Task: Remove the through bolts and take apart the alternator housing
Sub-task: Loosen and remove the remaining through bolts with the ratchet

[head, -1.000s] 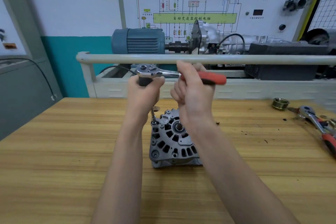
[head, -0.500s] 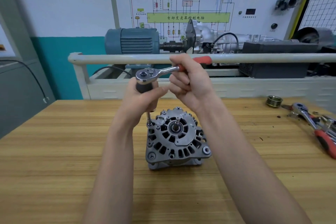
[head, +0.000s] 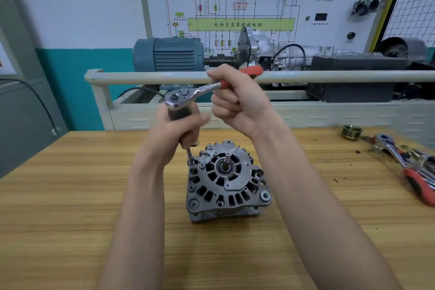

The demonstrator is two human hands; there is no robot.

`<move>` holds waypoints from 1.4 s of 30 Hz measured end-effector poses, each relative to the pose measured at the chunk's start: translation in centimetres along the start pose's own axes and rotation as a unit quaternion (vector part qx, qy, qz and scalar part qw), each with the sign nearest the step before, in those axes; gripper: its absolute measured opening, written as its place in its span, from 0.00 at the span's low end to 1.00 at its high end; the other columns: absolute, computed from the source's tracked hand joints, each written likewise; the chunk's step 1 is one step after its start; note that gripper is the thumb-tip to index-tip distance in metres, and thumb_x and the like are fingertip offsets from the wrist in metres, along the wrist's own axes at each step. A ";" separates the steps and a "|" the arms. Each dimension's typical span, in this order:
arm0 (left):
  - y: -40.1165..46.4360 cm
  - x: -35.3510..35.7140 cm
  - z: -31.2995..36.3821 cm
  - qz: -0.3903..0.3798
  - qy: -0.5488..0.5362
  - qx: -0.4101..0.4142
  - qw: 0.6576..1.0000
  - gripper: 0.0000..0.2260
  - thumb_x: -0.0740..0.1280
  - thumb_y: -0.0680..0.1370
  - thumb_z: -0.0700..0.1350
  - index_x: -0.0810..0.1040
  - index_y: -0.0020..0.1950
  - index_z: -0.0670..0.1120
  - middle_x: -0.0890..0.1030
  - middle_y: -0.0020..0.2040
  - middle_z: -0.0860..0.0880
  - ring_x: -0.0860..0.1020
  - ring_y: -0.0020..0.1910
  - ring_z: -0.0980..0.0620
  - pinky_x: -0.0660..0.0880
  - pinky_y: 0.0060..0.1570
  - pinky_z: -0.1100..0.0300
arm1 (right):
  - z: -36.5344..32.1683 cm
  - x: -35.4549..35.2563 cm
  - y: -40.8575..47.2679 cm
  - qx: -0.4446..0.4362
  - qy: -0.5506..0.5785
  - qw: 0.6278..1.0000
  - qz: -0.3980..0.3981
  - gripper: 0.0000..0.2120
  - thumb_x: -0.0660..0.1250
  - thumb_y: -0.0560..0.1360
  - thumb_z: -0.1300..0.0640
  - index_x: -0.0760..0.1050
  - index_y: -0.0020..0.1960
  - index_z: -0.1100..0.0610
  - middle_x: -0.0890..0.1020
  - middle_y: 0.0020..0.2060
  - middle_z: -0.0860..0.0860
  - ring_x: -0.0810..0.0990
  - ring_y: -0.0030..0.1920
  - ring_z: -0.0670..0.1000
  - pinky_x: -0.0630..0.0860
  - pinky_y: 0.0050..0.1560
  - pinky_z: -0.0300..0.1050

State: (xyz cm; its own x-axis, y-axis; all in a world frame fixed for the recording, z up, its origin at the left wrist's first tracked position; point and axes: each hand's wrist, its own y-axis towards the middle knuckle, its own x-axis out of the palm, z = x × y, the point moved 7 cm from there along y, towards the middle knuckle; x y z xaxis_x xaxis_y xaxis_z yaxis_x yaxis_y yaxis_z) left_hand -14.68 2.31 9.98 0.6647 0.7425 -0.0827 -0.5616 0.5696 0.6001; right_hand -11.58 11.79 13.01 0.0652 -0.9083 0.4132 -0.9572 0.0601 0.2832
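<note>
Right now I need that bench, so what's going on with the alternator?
A person is undoing a through bolt. The left hand grips the extension under the ratchet head, with the socket seated at the alternator's upper left edge. The right hand holds the ratchet's red handle. The housing is in one piece, standing on the table. A second ratchet and a pulley lie to the right.

The room is bright and evenly lit, and my arms throw only faint, soft shadows on the wooden table [head: 70, 195]. My wide lens bends the pale rail [head: 329, 76] and stretches things near the frame edges. Motion blur smears the fingers of my left hand [head: 174, 134] and the tools at the table's right edge [head: 409, 169]; the alternator [head: 226, 181] looks sharp.
</note>
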 end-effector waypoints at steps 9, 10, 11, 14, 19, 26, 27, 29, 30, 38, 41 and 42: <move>0.3 -1.1 -0.6 0.276 0.009 -0.021 0.961 0.13 0.66 0.69 0.39 0.66 0.27 0.43 0.62 0.23 0.49 0.57 0.22 0.53 0.56 0.25 0.64 | 1.3 -0.8 -3.1 -0.189 0.086 0.967 0.147 0.19 0.64 0.76 0.67 0.62 0.31 0.55 0.61 0.16 0.45 0.56 0.17 0.44 0.57 0.21 0.34; 0.1 -0.9 -0.6 0.308 0.017 -0.015 0.951 0.13 0.66 0.70 0.38 0.66 0.29 0.42 0.62 0.25 0.48 0.57 0.24 0.52 0.55 0.27 0.60 | 1.6 -0.7 -3.6 -0.211 0.091 0.960 0.162 0.18 0.65 0.75 0.67 0.62 0.32 0.54 0.61 0.17 0.45 0.57 0.18 0.44 0.57 0.21 0.34; 0.1 -0.8 -0.6 0.319 0.024 -0.011 0.947 0.13 0.66 0.71 0.36 0.66 0.30 0.42 0.61 0.25 0.48 0.57 0.26 0.52 0.55 0.28 0.57 | 1.8 -0.6 -4.0 -0.222 0.097 0.955 0.171 0.18 0.65 0.75 0.67 0.62 0.32 0.54 0.61 0.17 0.45 0.57 0.18 0.44 0.58 0.21 0.35; 0.4 -0.7 -0.5 0.228 0.033 -0.008 0.973 0.14 0.68 0.70 0.37 0.66 0.27 0.44 0.64 0.22 0.51 0.59 0.22 0.55 0.58 0.24 0.63 | 1.2 -0.7 -3.6 -0.205 0.091 0.961 0.160 0.19 0.64 0.75 0.68 0.61 0.32 0.55 0.60 0.17 0.46 0.55 0.18 0.44 0.56 0.21 0.34; 0.3 -0.2 -0.2 -0.002 -0.006 0.008 1.000 0.14 0.70 0.68 0.44 0.69 0.24 0.49 0.65 0.19 0.52 0.60 0.17 0.52 0.61 0.22 0.66 | -0.1 0.1 -0.4 -0.024 0.022 0.999 0.025 0.25 0.60 0.77 0.65 0.62 0.23 0.54 0.58 0.14 0.46 0.53 0.15 0.44 0.52 0.18 0.33; 0.7 -1.1 -0.5 0.184 -0.022 0.002 0.983 0.16 0.66 0.69 0.39 0.66 0.23 0.50 0.63 0.20 0.53 0.58 0.19 0.55 0.57 0.23 0.66 | 0.9 -0.7 -2.4 -0.161 0.075 0.976 0.127 0.18 0.63 0.76 0.67 0.62 0.31 0.55 0.60 0.16 0.46 0.55 0.17 0.44 0.55 0.19 0.34; 0.6 -1.2 -0.6 0.240 -0.008 0.003 0.971 0.16 0.66 0.69 0.38 0.65 0.25 0.48 0.63 0.21 0.53 0.58 0.21 0.55 0.57 0.24 0.64 | 1.3 -0.7 -3.1 -0.197 0.082 0.965 0.150 0.17 0.64 0.76 0.67 0.62 0.33 0.55 0.62 0.17 0.46 0.57 0.17 0.44 0.57 0.20 0.34; 0.0 -0.9 -0.6 0.334 0.026 0.007 0.942 0.17 0.67 0.71 0.36 0.63 0.26 0.47 0.62 0.23 0.52 0.58 0.25 0.54 0.57 0.27 0.59 | 1.8 -0.5 -4.1 -0.241 0.089 0.950 0.178 0.17 0.65 0.75 0.67 0.62 0.33 0.56 0.63 0.18 0.45 0.58 0.18 0.44 0.59 0.21 0.34; -0.1 -0.7 -0.6 0.357 0.034 0.012 0.933 0.18 0.67 0.72 0.35 0.63 0.27 0.46 0.62 0.24 0.51 0.58 0.26 0.53 0.57 0.28 0.58 | 1.8 -0.4 -4.3 -0.249 0.089 0.947 0.182 0.17 0.66 0.75 0.67 0.62 0.33 0.56 0.63 0.18 0.45 0.58 0.18 0.43 0.59 0.21 0.34; 0.5 -0.1 -0.5 0.025 -0.001 0.003 1.000 0.16 0.71 0.68 0.42 0.69 0.24 0.50 0.64 0.20 0.53 0.60 0.18 0.54 0.59 0.22 0.67 | 0.0 -0.3 -0.2 -0.008 0.032 0.999 0.020 0.27 0.60 0.78 0.63 0.63 0.21 0.52 0.58 0.14 0.45 0.53 0.16 0.43 0.52 0.18 0.35; 0.4 0.3 -0.7 0.003 -0.016 -0.022 1.000 0.16 0.71 0.67 0.44 0.67 0.23 0.51 0.61 0.20 0.54 0.57 0.19 0.55 0.57 0.22 0.68 | 0.3 -0.2 -0.2 -0.002 0.048 0.999 0.014 0.27 0.60 0.78 0.63 0.63 0.21 0.52 0.58 0.14 0.45 0.53 0.16 0.43 0.52 0.17 0.34; 0.5 0.1 -0.7 0.028 -0.021 -0.020 0.999 0.17 0.71 0.68 0.42 0.67 0.23 0.51 0.61 0.20 0.54 0.57 0.19 0.55 0.57 0.22 0.68 | 0.4 -0.4 -0.4 -0.027 0.062 0.997 0.035 0.25 0.60 0.78 0.64 0.62 0.23 0.53 0.58 0.14 0.45 0.53 0.15 0.43 0.52 0.17 0.34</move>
State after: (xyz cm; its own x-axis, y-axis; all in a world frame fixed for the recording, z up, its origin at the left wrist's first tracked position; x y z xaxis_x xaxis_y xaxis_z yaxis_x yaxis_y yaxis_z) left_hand -15.27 2.89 9.71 0.6507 0.7592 -0.0161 -0.6178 0.5416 0.5700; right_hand -11.30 12.00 12.40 0.0367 -0.8431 0.5365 -0.9440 0.1469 0.2954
